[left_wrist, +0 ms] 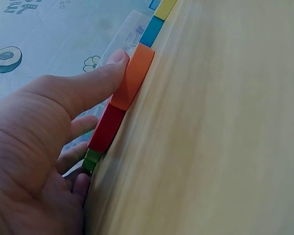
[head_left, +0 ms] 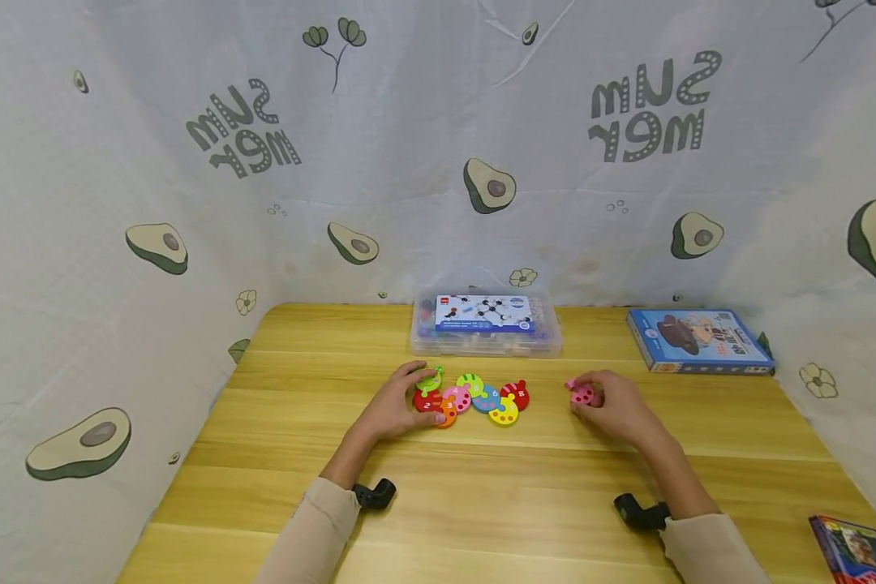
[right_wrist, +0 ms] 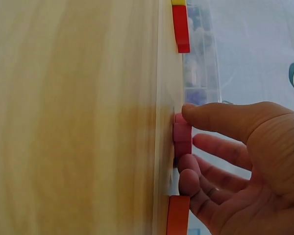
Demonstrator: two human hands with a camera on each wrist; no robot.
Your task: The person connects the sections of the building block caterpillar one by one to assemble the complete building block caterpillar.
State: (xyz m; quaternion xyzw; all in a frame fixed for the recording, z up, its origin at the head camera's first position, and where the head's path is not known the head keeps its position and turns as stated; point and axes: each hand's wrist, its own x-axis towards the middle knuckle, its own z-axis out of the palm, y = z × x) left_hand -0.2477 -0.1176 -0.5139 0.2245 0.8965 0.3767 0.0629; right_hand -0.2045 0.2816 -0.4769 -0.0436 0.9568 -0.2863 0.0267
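A row of wooden number puzzle pieces, interlocked like a caterpillar, lies on the table. My left hand (head_left: 394, 407) reaches around its left end. The thumb lies along the orange piece (left_wrist: 133, 76), and the fingers curve behind the red piece (left_wrist: 107, 128) to the green head piece (head_left: 431, 381). Further right the row goes on with pink, light green, blue (head_left: 486, 399), yellow (head_left: 504, 412) and red (head_left: 517, 395) pieces. Apart from it, my right hand (head_left: 616, 407) pinches a spotted pink puzzle piece (head_left: 582, 395) between thumb and fingers, low at the tabletop.
An orange piece (right_wrist: 178, 215) lies just beside the right fingers. Behind the row sits a clear plastic case (head_left: 486, 345) with a molecule-printed label. A blue box (head_left: 701, 341) is at the back right, and another small box (head_left: 857, 551) at the right front edge. Printed cloth hangs behind the table.
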